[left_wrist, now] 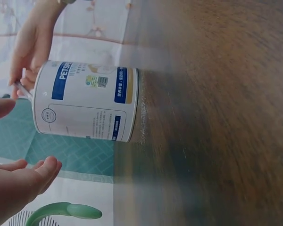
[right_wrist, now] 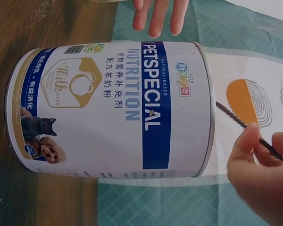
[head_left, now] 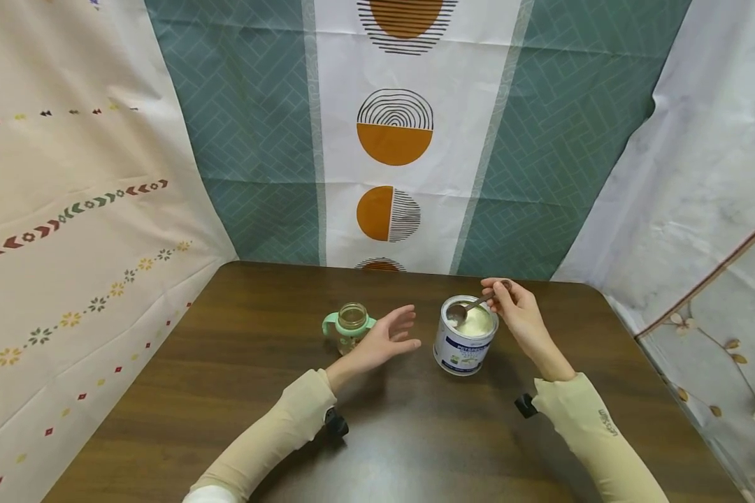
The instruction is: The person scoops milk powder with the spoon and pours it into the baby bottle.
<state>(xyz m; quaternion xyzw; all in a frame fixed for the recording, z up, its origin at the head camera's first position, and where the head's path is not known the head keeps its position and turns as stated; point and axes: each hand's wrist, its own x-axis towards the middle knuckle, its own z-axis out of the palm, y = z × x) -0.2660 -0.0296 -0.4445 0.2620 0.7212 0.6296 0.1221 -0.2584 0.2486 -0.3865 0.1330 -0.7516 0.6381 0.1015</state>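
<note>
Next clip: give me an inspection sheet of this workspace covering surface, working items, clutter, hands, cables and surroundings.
Surface: dark wooden table; a few pale specks beside the can in the wrist views.
Working items: open tin of milk powder, upright; metal spoon with its bowl over the powder; small glass bottle with green handles, lid off, left of the tin.
Clutter: nothing seen.
Hands: right hand pinches the spoon handle; left hand open between bottle and tin, touching neither.
Cables: nothing seen.
Surroundings: patterned cloth backdrops on three sides.

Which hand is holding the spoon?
The right hand: it pinches the spoon over the open milk powder can. The left hand holds nothing.
</note>
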